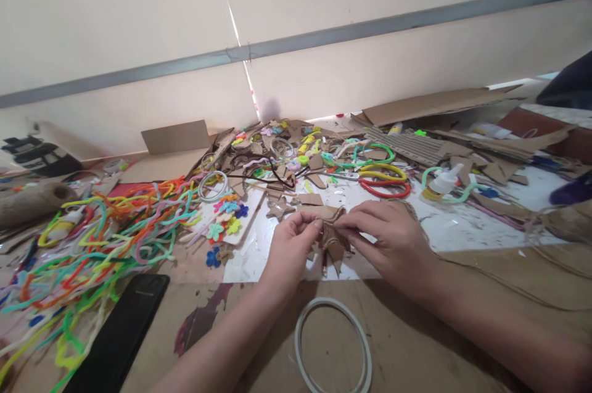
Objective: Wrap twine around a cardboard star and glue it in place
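Note:
Both hands meet over the white sheet at the middle of the view. My left hand (293,245) is closed, thumb and forefinger pinching the left side of a brown cardboard piece (333,245) with pointed ends and twine on it. On its right side, the fingers of my right hand (383,235) are pressed together at the upper edge, by the twine. My fingertips hide part of the piece. Brown twine (490,276) trails off to the right from behind my right hand. A cardboard star (279,208) lies just left of the piece.
Colourful pipe cleaners (106,232) and a black phone (123,331) lie at left. A white ring (301,343) sits in front. Felt flowers (215,232), a glue bottle (439,184) and cardboard scraps (416,146) lie beyond, before a pale wall.

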`<state>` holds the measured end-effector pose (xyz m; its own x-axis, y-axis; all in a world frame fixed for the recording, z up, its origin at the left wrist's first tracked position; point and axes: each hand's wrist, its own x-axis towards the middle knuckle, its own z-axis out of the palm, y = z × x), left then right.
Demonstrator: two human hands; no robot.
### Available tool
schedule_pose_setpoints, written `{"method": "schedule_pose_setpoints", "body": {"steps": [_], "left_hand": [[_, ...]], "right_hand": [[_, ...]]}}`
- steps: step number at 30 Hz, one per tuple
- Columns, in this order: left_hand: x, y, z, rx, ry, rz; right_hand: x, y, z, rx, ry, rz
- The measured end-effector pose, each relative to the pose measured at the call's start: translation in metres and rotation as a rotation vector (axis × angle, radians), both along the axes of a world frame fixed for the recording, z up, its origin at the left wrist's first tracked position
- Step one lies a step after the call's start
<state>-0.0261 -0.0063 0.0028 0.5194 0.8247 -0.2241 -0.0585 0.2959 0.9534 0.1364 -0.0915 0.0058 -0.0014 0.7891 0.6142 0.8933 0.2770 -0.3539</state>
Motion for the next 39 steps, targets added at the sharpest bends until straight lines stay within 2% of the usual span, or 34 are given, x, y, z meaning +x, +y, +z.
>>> {"method": "schedule_pose_setpoints", "body": {"steps": [4,7,16,22,32,39], "left_hand": [[0.000,0.001,-0.001,-0.011,-0.034,-0.028],[-0.001,0.002,-0.002,0.010,-0.034,-0.050],[0.000,0.002,0.001,0.089,-0.013,-0.046],[0.000,0.002,0.000,0.074,-0.018,-0.058],[0.002,0.003,-0.003,-0.005,-0.070,-0.128],[0.001,0.001,0.002,0.026,-0.019,-0.114]], "right_hand": [[-0.001,-0.001,0.000,0.019,-0.066,-0.004],[-0.001,0.000,0.001,0.001,-0.034,-0.004],[0.002,0.007,0.003,-0.124,0.468,-0.122],[0.008,0.013,-0.003,-0.285,0.710,-0.018],[0.006,0.011,-0.005,-0.286,0.709,-0.033],[0.003,0.009,-0.006,-0.310,0.698,-0.024]]}}
